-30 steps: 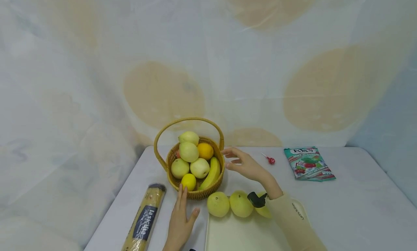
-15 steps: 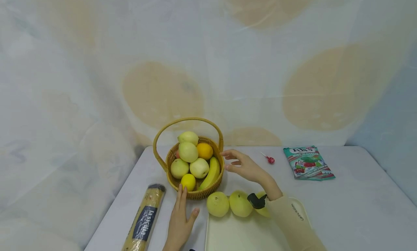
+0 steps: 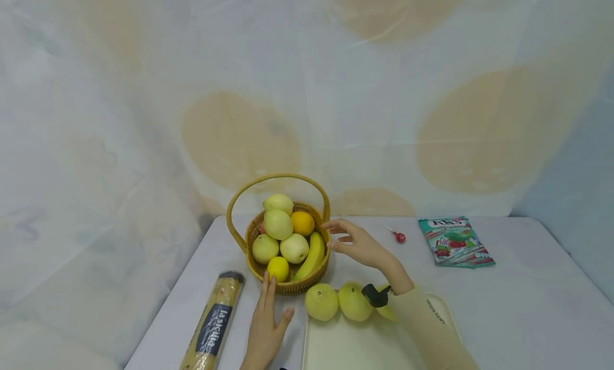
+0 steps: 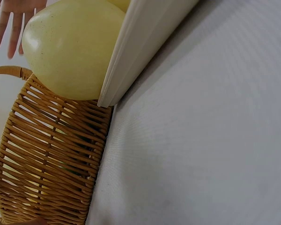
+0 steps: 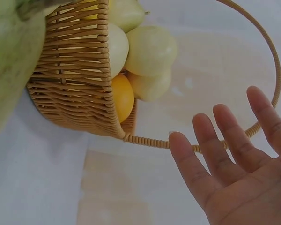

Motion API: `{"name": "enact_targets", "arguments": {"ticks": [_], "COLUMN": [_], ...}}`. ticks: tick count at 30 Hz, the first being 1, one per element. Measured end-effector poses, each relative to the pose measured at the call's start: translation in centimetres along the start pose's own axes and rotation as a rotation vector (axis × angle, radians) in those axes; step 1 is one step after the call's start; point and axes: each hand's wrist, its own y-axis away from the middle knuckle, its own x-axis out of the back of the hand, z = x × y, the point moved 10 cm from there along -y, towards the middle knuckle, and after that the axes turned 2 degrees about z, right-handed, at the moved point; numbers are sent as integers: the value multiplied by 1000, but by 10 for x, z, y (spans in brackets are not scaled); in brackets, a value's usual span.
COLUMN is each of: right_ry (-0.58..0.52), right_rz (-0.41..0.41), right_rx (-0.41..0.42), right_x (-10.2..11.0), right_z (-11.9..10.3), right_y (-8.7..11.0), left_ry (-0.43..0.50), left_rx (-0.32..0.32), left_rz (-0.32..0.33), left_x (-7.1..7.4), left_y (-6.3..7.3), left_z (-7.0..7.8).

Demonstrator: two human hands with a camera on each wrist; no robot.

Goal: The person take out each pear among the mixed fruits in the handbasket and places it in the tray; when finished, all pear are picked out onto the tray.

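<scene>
A wicker basket [image 3: 293, 289] with an arched handle holds several pale green fruits [image 3: 278, 224], an orange [image 3: 303, 223], a banana [image 3: 313, 257] and a small yellow fruit [image 3: 277, 269]. My left hand [image 3: 266, 327] reaches up to the basket's front, fingers extended, with two fingertips overlapping the rim below the yellow fruit. On the other side, my right hand [image 3: 357, 246] hovers by the handle's right foot, fingers loosely bent around nothing. The right wrist view shows its spread fingers [image 5: 215, 152] and palm facing the basket [image 5: 75, 70].
Large yellow-green round fruits [image 3: 322, 302] line the far edge of a cream tray [image 3: 360, 343]; my right wrist partly covers one. A spaghetti pack [image 3: 213, 322] lies left. Beyond, at right, are a red lollipop [image 3: 399, 236] and a candy bag [image 3: 455, 242].
My right hand has shifted slightly left, closer to the basket's handle and rim. The left hand, basket and fruit look unmoved.
</scene>
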Motion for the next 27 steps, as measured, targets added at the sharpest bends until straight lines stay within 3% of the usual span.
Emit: {"name": "enact_targets", "arguments": {"ticks": [11,27], "right_ry": [6,7], "right_rz": [-11,-7], "right_rx": [0,8], "right_x": [-5,-7], "right_z": [-10,-8], "right_y": [-6,-5], "left_ry": [12,-3], "left_rx": [10,6], "left_rz": [-9,-5], "left_x": [-1,0], "left_y": [0,0], "left_z": [0,2]}}
